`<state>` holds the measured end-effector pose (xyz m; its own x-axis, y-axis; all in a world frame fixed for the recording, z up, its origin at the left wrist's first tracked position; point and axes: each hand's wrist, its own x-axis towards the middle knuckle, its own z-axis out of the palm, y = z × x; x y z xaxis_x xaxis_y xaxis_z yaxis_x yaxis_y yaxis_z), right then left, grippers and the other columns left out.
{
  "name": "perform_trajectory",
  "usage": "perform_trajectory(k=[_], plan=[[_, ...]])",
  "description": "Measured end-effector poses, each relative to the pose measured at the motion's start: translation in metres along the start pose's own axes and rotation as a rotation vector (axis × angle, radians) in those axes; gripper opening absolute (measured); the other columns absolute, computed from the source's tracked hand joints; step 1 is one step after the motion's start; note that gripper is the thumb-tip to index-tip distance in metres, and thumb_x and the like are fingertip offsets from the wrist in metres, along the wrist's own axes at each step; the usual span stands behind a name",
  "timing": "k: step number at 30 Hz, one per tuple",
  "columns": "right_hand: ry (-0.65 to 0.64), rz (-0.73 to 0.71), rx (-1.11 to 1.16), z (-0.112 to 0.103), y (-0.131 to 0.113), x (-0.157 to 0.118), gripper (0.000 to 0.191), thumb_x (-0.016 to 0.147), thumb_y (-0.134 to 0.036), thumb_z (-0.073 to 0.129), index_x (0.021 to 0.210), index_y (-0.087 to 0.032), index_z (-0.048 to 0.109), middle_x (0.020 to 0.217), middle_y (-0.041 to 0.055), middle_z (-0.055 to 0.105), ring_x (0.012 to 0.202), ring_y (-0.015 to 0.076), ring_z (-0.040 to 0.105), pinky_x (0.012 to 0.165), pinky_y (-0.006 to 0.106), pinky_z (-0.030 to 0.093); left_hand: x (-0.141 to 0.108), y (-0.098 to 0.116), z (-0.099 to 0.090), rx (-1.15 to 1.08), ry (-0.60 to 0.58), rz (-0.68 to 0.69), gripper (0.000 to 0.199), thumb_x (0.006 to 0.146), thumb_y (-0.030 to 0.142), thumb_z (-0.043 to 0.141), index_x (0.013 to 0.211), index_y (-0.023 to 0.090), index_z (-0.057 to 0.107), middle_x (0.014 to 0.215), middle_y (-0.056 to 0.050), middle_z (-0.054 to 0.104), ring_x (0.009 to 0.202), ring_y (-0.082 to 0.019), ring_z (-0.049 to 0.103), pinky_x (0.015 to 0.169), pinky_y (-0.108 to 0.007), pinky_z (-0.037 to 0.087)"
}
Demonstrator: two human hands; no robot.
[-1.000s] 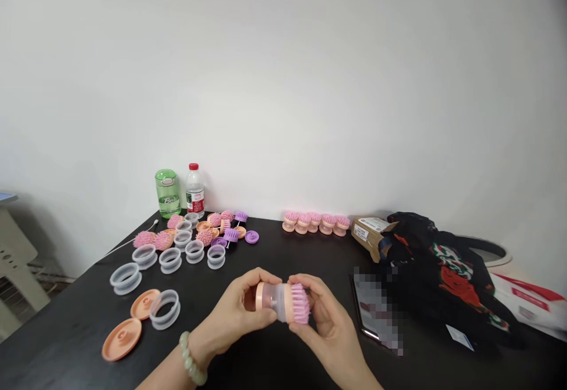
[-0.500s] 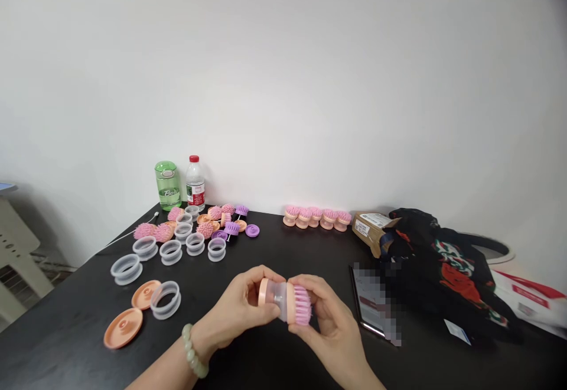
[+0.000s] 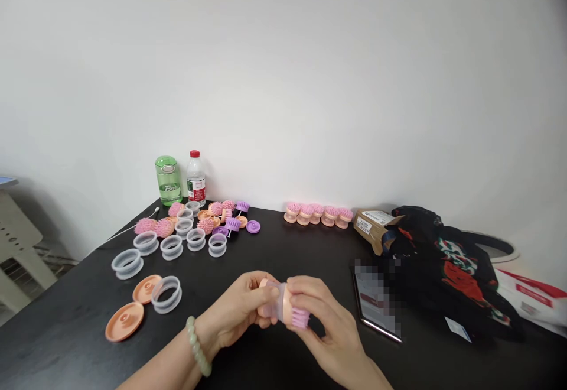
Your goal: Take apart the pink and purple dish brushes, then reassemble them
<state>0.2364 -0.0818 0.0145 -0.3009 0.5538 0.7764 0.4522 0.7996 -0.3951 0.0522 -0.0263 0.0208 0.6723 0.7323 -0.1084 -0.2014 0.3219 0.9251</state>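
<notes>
A small round scrubbing brush point(image 3: 280, 302) with a clear middle, peach rims and pink-purple bristles lies sideways between my hands, above the black table. My left hand point(image 3: 245, 307), a beaded bracelet on its wrist, grips the peach cap end and the clear ring. Around the bristle end, the fingers of my right hand point(image 3: 325, 319) are closed and cover part of the bristles. To the left lie two peach discs point(image 3: 124, 321) and a clear ring point(image 3: 166, 295). Several more clear rings point(image 3: 172, 248), pink brush heads point(image 3: 205, 226) and purple pieces point(image 3: 232, 224) are spread behind them.
Several finished-looking pink brushes point(image 3: 330, 216) stand in a row near the wall. A green cup point(image 3: 168, 181) and a water bottle point(image 3: 196, 178) stand at the back left. On the right are a phone point(image 3: 376, 304), a cardboard package point(image 3: 374, 229) and a black bag point(image 3: 425, 283).
My right fingers have moved further over the bristles and the peach rim. My left thumb has shifted up onto the clear ring, and the brush is turned slightly.
</notes>
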Motion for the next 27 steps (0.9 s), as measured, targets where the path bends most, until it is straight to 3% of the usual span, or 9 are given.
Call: perform_trajectory(k=[3,5,7,10,14,17,19,24,27], plan=[[-0.044,-0.073,-0.025,-0.002,-0.002,0.001,0.039,0.086,0.0,0.059,0.116,-0.025,0.06,0.107,0.009,0.067,0.105,0.0254,0.064,0.087,0.039,0.055,0.003,-0.005,0.0,-0.027,-0.006,-0.079,0.053,0.069,0.065,0.073,0.07,0.016,0.053,0.052,0.004,0.047,0.045,-0.006,0.04,0.042,-0.019,0.019],[-0.021,-0.024,-0.046,-0.001,-0.002,-0.001,0.036,0.084,-0.005,0.065,0.115,-0.024,0.061,0.107,0.0096,0.067,0.1,0.0258,0.064,0.085,0.038,0.055,0.001,-0.005,0.001,0.025,0.017,-0.034,0.051,0.073,0.064,0.071,0.072,0.016,0.053,0.056,0.005,0.046,0.045,-0.005,0.038,0.042,-0.019,0.018],[0.051,0.127,-0.032,0.001,0.0,-0.004,0.032,0.081,-0.014,0.072,0.111,-0.023,0.062,0.102,0.0083,0.067,0.09,0.0245,0.065,0.078,0.036,0.055,-0.002,-0.003,0.004,0.133,0.041,0.095,0.043,0.078,0.055,0.072,0.084,0.015,0.059,0.065,0.003,0.05,0.053,-0.007,0.042,0.048,-0.018,0.028],[0.115,0.508,0.173,0.006,0.003,-0.007,0.017,0.085,-0.03,0.07,0.099,-0.023,0.064,0.084,0.0033,0.065,0.071,0.0188,0.062,0.063,0.029,0.052,-0.008,0.002,0.006,0.333,0.007,0.352,0.031,0.081,0.038,0.074,0.104,0.021,0.065,0.093,-0.003,0.057,0.078,-0.013,0.054,0.069,-0.024,0.044],[0.138,0.829,0.62,0.013,0.003,-0.006,0.029,0.087,-0.05,0.065,0.088,-0.021,0.065,0.072,0.0,0.06,0.063,0.0148,0.057,0.058,0.025,0.046,-0.011,0.001,0.003,0.608,-0.068,0.576,0.03,0.088,0.034,0.066,0.118,0.03,0.066,0.12,-0.007,0.05,0.111,-0.024,0.051,0.095,-0.037,0.042],[0.202,0.866,0.73,0.015,0.0,-0.003,0.034,0.082,-0.052,0.072,0.087,-0.019,0.066,0.074,0.0008,0.06,0.065,0.0136,0.054,0.059,0.024,0.045,-0.009,-0.005,-0.001,0.551,-0.047,0.543,0.074,0.078,0.047,0.076,0.142,0.035,0.042,0.128,-0.008,0.046,0.116,-0.027,0.048,0.097,-0.039,0.041],[0.24,0.861,0.712,0.015,-0.003,-0.001,0.035,0.077,-0.05,0.077,0.089,-0.019,0.067,0.078,0.0021,0.062,0.068,0.0146,0.055,0.06,0.025,0.046,-0.006,-0.008,-0.002,0.466,0.015,0.469,0.094,0.068,0.06,0.079,0.145,0.031,0.034,0.129,-0.009,0.045,0.111,-0.027,0.049,0.09,-0.037,0.044],[0.338,0.797,0.627,0.014,-0.004,-0.003,0.037,0.071,-0.044,0.083,0.097,-0.023,0.068,0.088,0.0043,0.066,0.077,0.0194,0.061,0.066,0.029,0.053,-0.006,-0.003,0.0,0.436,0.094,0.379,0.045,0.086,0.063,0.057,0.091,0.019,0.057,0.083,0.001,0.049,0.074,-0.015,0.045,0.067,-0.027,0.039],[0.315,0.755,0.6,0.013,0.0,-0.004,0.033,0.077,-0.046,0.078,0.098,-0.023,0.068,0.087,0.0043,0.065,0.074,0.0186,0.06,0.064,0.028,0.053,-0.008,0.002,0.001,0.413,0.028,0.426,0.034,0.085,0.05,0.066,0.099,0.02,0.061,0.09,-0.001,0.051,0.08,-0.017,0.049,0.073,-0.028,0.042]])
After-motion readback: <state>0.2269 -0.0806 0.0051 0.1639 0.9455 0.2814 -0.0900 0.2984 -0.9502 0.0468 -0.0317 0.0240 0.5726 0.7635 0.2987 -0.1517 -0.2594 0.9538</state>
